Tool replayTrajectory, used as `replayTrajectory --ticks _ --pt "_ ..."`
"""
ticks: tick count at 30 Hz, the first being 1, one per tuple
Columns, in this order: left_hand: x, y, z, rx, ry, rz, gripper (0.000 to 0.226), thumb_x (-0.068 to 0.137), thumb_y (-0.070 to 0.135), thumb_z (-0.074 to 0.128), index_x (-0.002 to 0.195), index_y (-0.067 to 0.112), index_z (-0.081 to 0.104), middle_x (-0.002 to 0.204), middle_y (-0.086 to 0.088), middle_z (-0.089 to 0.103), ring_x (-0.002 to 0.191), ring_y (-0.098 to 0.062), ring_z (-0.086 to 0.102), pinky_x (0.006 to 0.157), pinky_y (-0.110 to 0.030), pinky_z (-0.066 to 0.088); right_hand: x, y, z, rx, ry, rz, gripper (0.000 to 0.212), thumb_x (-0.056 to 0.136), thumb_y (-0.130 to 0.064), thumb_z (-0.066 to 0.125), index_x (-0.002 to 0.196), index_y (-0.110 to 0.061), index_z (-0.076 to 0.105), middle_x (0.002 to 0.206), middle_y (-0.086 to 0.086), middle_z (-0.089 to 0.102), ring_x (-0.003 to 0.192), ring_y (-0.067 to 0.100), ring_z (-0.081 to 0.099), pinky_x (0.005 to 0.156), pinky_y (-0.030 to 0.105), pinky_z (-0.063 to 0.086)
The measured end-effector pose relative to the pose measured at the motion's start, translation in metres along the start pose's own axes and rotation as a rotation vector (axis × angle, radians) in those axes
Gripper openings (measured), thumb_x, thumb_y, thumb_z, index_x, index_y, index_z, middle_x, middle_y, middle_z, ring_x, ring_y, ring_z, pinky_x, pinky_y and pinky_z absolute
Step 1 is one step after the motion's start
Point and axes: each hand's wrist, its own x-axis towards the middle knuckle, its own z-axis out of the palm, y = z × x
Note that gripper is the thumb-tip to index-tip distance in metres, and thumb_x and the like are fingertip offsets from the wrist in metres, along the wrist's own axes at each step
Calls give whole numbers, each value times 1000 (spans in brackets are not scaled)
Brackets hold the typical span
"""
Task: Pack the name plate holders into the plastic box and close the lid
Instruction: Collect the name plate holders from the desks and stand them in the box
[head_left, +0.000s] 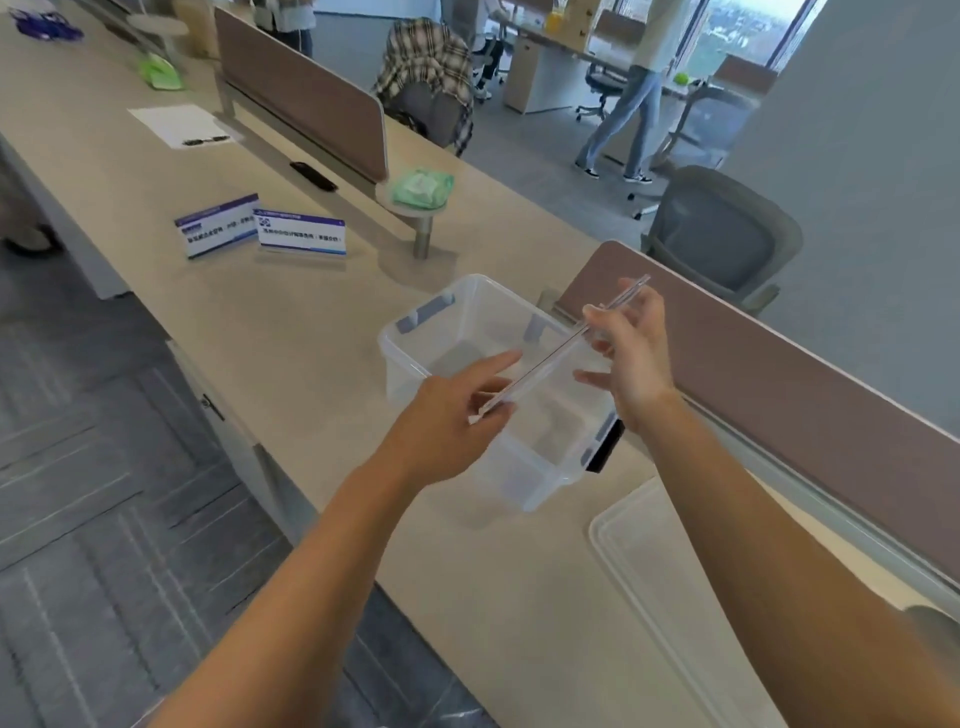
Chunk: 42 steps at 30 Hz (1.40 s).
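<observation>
head view: both hands hold a clear acrylic name plate holder (550, 358) edge-on and tilted above the open transparent plastic box (524, 483). the left hand (447, 415) pinches its lower end with the index finger stretched out, and the right hand (631, 353) pinches the upper end. this holder is not yet inside. two more name plate holders with blue-and-white cards (218, 226) (301, 232) stand on the beige tabletop (311, 338), well apart from the box, still to be packed. whether anything clear already lies in the box i cannot tell. the translucent flat lid (670, 571) lies on the tabletop just beside the box, so closing is left too. by my reckoning the task is in its early part.
</observation>
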Motion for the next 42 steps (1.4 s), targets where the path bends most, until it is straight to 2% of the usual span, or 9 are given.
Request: replayTrajectory --ticks 8,12,16,18,24,29,34,39,42 --pt "64 -60 -13 281 -83 53 39 103 16 43 142 18 51 84 8 63 70 6 57 62 -5 39 81 25 41 -28 -87 -3 47 88 -21 70 122 -38 43 119 -10 51 102 11 57 93 62 52" --pt "113 -99 -18 289 -180 -24 41 100 33 44 140 31 52 109 5 72 93 -14 67 80 -28 53 135 51 59 82 -130 42 53 81 -23 70 125 -37 44 122 -13 48 97 6 57 93 55 51" --pt "152 -129 -35 298 -263 -153 67 78 75 51 134 40 55 132 28 54 117 19 45 105 -26 40 177 87 64 100 -150 111 55 87 -16 70 133 -34 45 117 -25 48 92 -5 59 94 54 51" --pt "170 -148 -45 347 -184 -175 70 74 79 49 132 40 57 134 20 51 121 9 42 102 -20 34 194 106 65 81 -167 155 58 86 -14 71 135 -32 45 115 -28 50 92 -2 59 93 53 51" --pt "211 -221 -57 562 -159 -346 63 84 63 58 139 32 50 153 -9 35 142 -31 26 112 -49 30 218 167 83 27 -219 304 61 85 -15 73 137 -33 46 116 -26 47 97 6 59 87 48 51" --pt "218 -264 -49 483 -222 -418 50 94 49 52 142 36 43 133 -2 52 113 -23 54 98 -41 46 228 203 99 -2 -232 402 71 71 -28 73 136 -35 46 113 -25 53 106 19 61 81 43 51" --pt "216 -273 -44 454 -139 -379 39 103 27 42 140 40 46 126 0 53 96 -18 55 91 -37 48 239 231 114 46 -237 490 73 67 -27 73 134 -38 48 136 -8 51 120 27 56 92 53 49" --pt "214 -276 -43 465 -162 -340 42 103 23 39 138 45 49 129 3 50 89 -17 56 82 -37 51 242 249 117 73 -269 515 67 73 -32 68 135 -31 45 133 -2 55 126 29 54 86 39 50" --pt "215 -276 -44 446 -144 -348 42 103 23 39 136 48 49 127 7 49 85 -12 55 79 -34 51 242 248 117 -3 -282 500 70 81 -36 71 142 -38 36 148 -1 44 136 27 45 106 47 44"
